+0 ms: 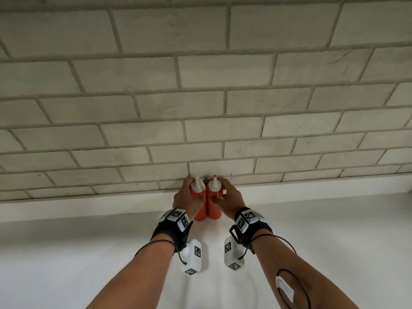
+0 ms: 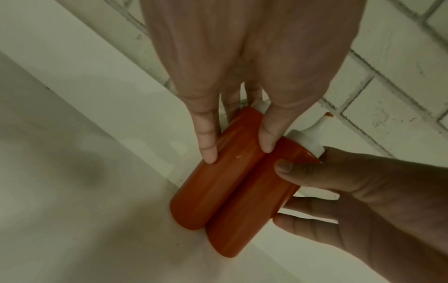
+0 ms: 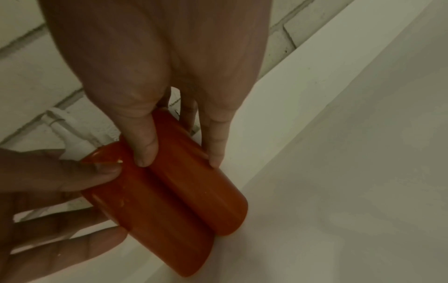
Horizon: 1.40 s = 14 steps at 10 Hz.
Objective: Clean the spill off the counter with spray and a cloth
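You are looking at two orange-red squeeze bottles (image 1: 207,210) wearing white nozzle caps (image 1: 197,186), one tip (image 1: 215,176) showing orange; a plain white counter (image 1: 89,253); an off-white brick-pattern wall (image 1: 200,85) with grey joints; black wristbands (image 1: 169,230) carrying black-and-white square-patterned markers (image 1: 178,216).

A: State the arm pose.
B: Both forearms extend forward, side by side, each with a black wrist strap.
A: Left hand (image 1: 188,197)?
B: Fingers curl round the left red bottle (image 1: 199,208), thumb on its near face.
A: Right hand (image 1: 227,198)?
B: Same grip on the right red bottle (image 1: 214,207); the thumbs lie close together.
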Each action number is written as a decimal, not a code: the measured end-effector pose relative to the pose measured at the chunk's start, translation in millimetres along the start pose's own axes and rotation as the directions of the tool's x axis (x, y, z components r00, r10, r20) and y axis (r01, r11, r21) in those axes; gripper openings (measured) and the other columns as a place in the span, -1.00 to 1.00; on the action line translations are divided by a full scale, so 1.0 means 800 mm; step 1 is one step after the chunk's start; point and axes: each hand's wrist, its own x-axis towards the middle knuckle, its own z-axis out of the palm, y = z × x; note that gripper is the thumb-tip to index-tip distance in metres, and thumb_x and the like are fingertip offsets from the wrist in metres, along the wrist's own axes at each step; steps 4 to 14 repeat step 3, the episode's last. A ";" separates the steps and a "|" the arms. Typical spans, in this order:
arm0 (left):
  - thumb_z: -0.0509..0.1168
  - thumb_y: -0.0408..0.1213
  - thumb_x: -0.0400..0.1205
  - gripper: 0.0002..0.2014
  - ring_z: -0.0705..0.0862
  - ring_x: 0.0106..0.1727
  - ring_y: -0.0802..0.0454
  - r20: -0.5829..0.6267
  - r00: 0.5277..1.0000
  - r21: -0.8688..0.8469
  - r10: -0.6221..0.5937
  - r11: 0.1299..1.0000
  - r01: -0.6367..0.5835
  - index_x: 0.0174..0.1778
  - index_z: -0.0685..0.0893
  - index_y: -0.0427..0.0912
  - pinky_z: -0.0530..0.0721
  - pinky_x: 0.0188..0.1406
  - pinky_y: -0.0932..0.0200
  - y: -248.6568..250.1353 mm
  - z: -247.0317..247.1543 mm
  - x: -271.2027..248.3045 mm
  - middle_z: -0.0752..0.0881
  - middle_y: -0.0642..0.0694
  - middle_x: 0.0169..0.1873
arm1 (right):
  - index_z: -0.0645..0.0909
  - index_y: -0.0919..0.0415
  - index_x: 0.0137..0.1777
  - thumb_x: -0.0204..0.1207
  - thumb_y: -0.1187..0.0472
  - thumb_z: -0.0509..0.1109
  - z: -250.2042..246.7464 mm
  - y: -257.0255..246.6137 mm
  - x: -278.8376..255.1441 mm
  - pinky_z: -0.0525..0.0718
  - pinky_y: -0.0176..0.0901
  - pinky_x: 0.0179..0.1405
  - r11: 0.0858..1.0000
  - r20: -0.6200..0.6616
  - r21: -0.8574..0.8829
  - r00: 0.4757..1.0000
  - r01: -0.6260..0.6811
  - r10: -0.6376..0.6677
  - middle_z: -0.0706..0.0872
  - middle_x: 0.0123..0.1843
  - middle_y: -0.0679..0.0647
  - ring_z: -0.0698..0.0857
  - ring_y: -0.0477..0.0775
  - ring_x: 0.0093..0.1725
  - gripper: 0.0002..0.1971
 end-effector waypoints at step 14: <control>0.55 -0.36 0.41 -0.24 0.58 0.42 -0.06 0.026 0.998 -0.120 0.060 0.991 -0.057 0.53 0.44 0.04 0.57 0.38 -0.03 -0.030 -0.018 -0.030 0.62 0.00 0.38 | 0.19 -0.09 0.65 0.38 0.20 0.61 -0.030 0.027 -0.066 0.59 -0.01 0.32 0.989 0.016 0.130 0.997 -0.073 0.071 0.49 0.43 0.05 0.56 0.13 0.38 -0.10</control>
